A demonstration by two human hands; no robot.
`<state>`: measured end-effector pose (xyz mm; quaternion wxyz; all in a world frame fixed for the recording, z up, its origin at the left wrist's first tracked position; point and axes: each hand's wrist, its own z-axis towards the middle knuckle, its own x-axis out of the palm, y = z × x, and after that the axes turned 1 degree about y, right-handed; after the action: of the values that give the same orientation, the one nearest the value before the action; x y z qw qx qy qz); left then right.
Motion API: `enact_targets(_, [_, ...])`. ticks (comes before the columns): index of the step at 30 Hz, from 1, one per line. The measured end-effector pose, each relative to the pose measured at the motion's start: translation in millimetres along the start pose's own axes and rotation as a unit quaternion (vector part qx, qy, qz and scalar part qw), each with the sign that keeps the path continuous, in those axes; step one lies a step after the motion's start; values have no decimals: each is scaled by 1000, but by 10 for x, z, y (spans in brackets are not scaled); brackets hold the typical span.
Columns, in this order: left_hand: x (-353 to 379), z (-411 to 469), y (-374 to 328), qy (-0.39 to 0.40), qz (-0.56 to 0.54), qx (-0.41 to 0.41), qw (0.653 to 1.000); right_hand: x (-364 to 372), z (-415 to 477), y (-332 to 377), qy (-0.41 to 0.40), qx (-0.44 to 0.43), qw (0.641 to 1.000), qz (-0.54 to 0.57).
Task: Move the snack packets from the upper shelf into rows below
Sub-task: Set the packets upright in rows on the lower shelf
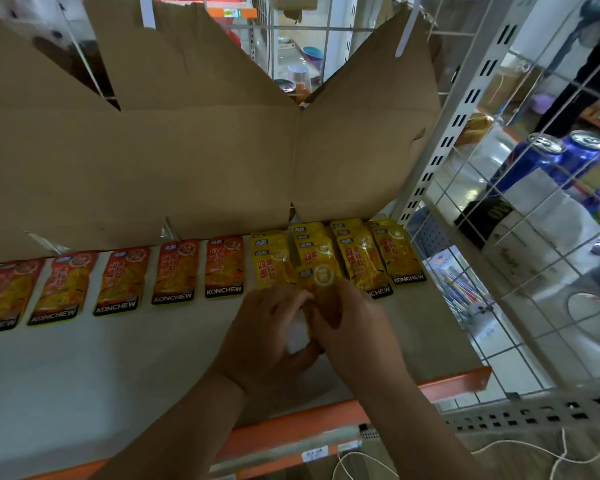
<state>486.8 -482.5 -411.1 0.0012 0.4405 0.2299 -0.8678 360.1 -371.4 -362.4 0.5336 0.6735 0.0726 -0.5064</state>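
**Both hands gripping one yellow packet, right half of shelf**

Left hand (pixel 267 341) and right hand (pixel 354 327) are meeting over the shelf (pixel 84 375), right of its middle. Both are curling fingers round the same yellow packet (pixel 321 280), left hand on its left edge, right hand on its right. Can't tell if it's a single packet or several.

The packet's top is overlapping the near ends of the yellow stacks (pixel 361 258), which are sitting in overlapping columns toward the back right corner. Red packets (pixel 174 271) are lying one deep in a row along the back edge, running from the left side to the middle.

Cardboard (pixel 187 161) is standing behind everything. Wire mesh (pixel 499 271) is closing the right side, blue cans (pixel 548 157) beyond it.
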Motion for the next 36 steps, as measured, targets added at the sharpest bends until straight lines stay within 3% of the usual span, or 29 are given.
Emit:
enact_targets(7, [-4,-23,8,58,12,49,997,15,-94,-71,3,27,999,18])
enact_targets(15, [4,13,-8,36,75,67,994,-72,-109,-169,-25,41,984,172])
enact_targets(22, [-31,16,-34,42,67,64,995,-30,-37,-220,41,55,997,-22])
enact_targets(30, [-47,41,-67,57,87,23,994,-295,115,-511,-99,85,991,11])
enact_targets(33, [-40,33,-72,47,85,19,995,-463,315,-735,-118,129,985,-2])
enact_targets(36, [-29,48,-71,42,84,12,995,-520,510,-926,-122,117,985,-34])
